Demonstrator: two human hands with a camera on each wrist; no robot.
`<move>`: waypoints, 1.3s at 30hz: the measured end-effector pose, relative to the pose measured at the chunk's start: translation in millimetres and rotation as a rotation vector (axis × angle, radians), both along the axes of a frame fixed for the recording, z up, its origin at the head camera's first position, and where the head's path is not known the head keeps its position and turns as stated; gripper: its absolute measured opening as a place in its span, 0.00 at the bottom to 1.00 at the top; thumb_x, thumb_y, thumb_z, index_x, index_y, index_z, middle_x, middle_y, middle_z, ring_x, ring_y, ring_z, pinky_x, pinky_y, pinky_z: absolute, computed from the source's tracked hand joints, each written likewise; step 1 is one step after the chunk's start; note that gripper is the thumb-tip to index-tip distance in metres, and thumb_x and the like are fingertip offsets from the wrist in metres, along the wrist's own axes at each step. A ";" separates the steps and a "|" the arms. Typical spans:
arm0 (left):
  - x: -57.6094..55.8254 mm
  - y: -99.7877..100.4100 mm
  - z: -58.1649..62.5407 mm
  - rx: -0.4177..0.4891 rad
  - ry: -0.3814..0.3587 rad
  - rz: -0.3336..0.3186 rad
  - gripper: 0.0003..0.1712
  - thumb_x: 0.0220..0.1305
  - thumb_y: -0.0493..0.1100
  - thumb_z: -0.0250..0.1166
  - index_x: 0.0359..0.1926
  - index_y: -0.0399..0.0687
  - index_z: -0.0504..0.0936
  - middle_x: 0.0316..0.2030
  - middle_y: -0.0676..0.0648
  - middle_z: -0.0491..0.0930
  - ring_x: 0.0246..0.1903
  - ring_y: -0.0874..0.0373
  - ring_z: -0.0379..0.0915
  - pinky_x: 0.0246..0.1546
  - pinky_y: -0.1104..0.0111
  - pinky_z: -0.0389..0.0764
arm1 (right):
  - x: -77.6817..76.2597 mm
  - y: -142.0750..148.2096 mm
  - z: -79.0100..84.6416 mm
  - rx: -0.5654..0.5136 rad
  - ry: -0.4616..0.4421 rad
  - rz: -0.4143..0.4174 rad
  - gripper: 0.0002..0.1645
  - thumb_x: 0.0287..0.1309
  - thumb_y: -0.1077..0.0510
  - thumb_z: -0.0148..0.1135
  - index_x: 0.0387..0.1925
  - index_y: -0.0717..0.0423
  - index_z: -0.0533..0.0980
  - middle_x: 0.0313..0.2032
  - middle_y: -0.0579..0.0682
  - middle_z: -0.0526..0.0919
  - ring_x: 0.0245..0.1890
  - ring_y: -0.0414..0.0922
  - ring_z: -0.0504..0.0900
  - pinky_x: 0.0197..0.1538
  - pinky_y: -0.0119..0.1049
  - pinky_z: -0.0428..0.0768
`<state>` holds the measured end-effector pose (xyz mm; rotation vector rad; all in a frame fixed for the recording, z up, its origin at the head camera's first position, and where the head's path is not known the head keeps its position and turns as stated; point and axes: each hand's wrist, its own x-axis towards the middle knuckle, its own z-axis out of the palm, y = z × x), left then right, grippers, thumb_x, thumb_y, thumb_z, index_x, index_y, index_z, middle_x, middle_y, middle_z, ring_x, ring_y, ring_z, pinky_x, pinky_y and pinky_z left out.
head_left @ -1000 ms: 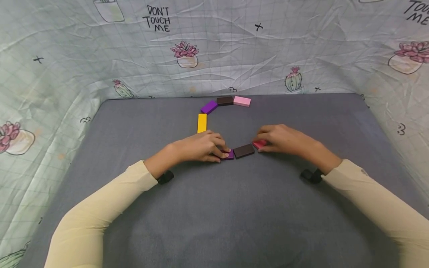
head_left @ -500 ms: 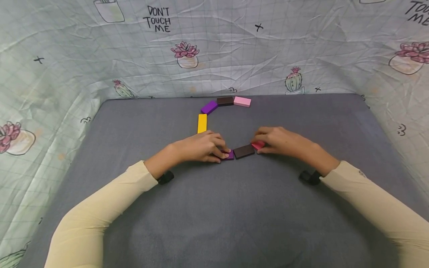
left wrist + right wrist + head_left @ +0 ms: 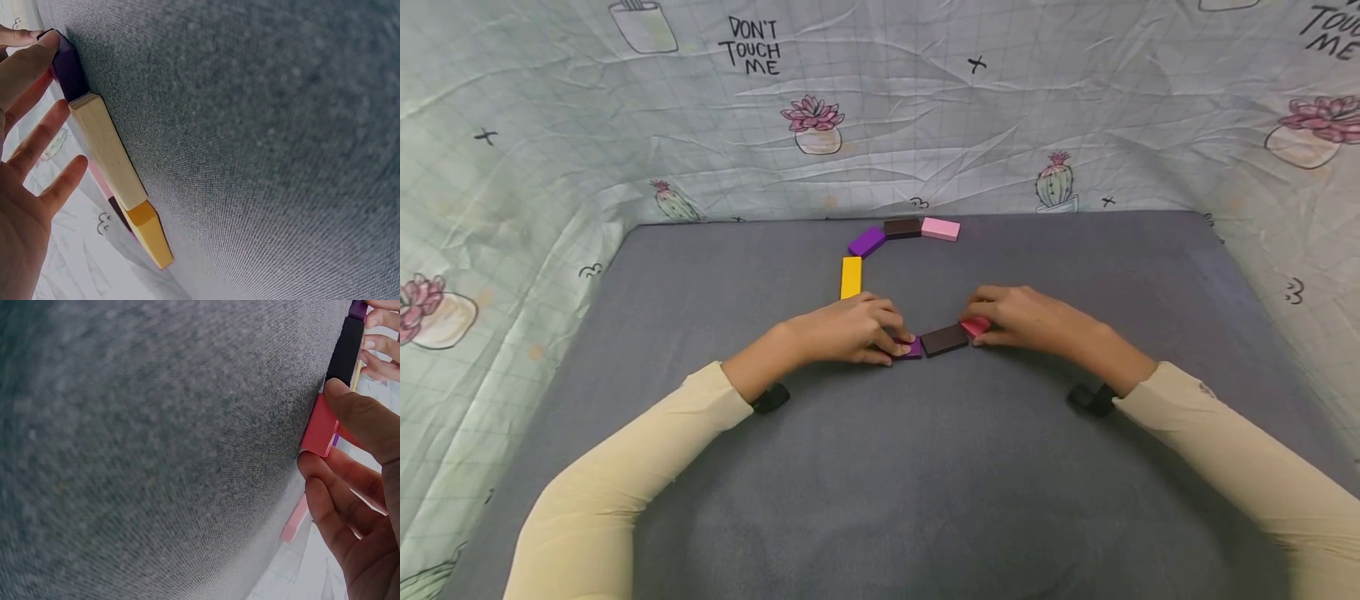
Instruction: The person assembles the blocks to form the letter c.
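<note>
My left hand [image 3: 857, 329] pinches a purple block [image 3: 70, 72] flat on the table, thumb and fingertips at its edges. Its other fingers are spread over a plain wooden block [image 3: 106, 150], which the hand hides in the head view. My right hand [image 3: 1026, 315] grips a red block [image 3: 976, 326] between thumb and fingers. The red block lies at the right end of a dark brown block [image 3: 945, 340], its corner right at that end. On its left, the dark brown block comes close to the purple one. In the right wrist view, my thumb overlaps the joint between the red and dark brown blocks.
A yellow block [image 3: 852, 277] stretches away behind the left hand. The curve goes on with another purple block [image 3: 867, 242], a second dark brown block [image 3: 902, 228] and a pink block [image 3: 941, 228] near the table's back edge. A printed cloth [image 3: 910, 125] hangs behind the grey table [image 3: 925, 483].
My right hand has shifted slightly left with the red block, bringing it up to the dark brown block's end. The left hand stays in place on the purple block.
</note>
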<state>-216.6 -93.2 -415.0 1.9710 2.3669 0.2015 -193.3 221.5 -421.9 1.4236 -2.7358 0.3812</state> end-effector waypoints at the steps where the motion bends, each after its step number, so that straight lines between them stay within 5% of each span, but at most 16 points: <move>1: 0.0 0.1 -0.2 -0.001 0.003 0.001 0.14 0.65 0.47 0.72 0.51 0.52 0.90 0.49 0.52 0.84 0.55 0.53 0.75 0.59 0.53 0.73 | 0.2 0.4 -0.1 0.001 0.005 0.003 0.19 0.58 0.54 0.75 0.50 0.57 0.84 0.48 0.53 0.82 0.41 0.45 0.84 0.42 0.44 0.84; 8: -0.1 2.3 0.2 0.006 0.005 -0.002 0.14 0.66 0.47 0.71 0.51 0.53 0.91 0.50 0.53 0.84 0.56 0.53 0.74 0.59 0.54 0.72 | 2.6 6.5 1.4 0.016 0.056 0.011 0.24 0.54 0.54 0.78 0.53 0.56 0.84 0.49 0.52 0.83 0.44 0.46 0.85 0.45 0.44 0.84; 22: -2.6 1.7 0.2 0.037 0.029 -0.033 0.12 0.66 0.48 0.71 0.49 0.52 0.91 0.50 0.53 0.84 0.55 0.54 0.75 0.57 0.53 0.74 | 3.3 8.5 -2.0 -0.038 0.070 0.001 0.18 0.54 0.58 0.77 0.48 0.55 0.85 0.47 0.51 0.84 0.44 0.46 0.85 0.43 0.43 0.84; 30: -3.3 -0.7 2.5 -0.015 -0.028 0.038 0.15 0.71 0.52 0.66 0.54 0.56 0.89 0.52 0.56 0.84 0.56 0.54 0.74 0.60 0.53 0.71 | 2.0 4.2 0.8 -0.008 0.064 0.003 0.18 0.55 0.57 0.77 0.48 0.54 0.85 0.47 0.51 0.83 0.43 0.45 0.85 0.42 0.42 0.84; 39: -0.6 9.0 7.5 -0.008 -0.016 0.049 0.11 0.73 0.52 0.63 0.46 0.56 0.89 0.47 0.56 0.84 0.57 0.54 0.72 0.60 0.53 0.71 | 1.8 3.8 3.9 0.009 0.072 -0.003 0.19 0.56 0.55 0.77 0.49 0.53 0.84 0.47 0.50 0.83 0.44 0.45 0.84 0.43 0.42 0.83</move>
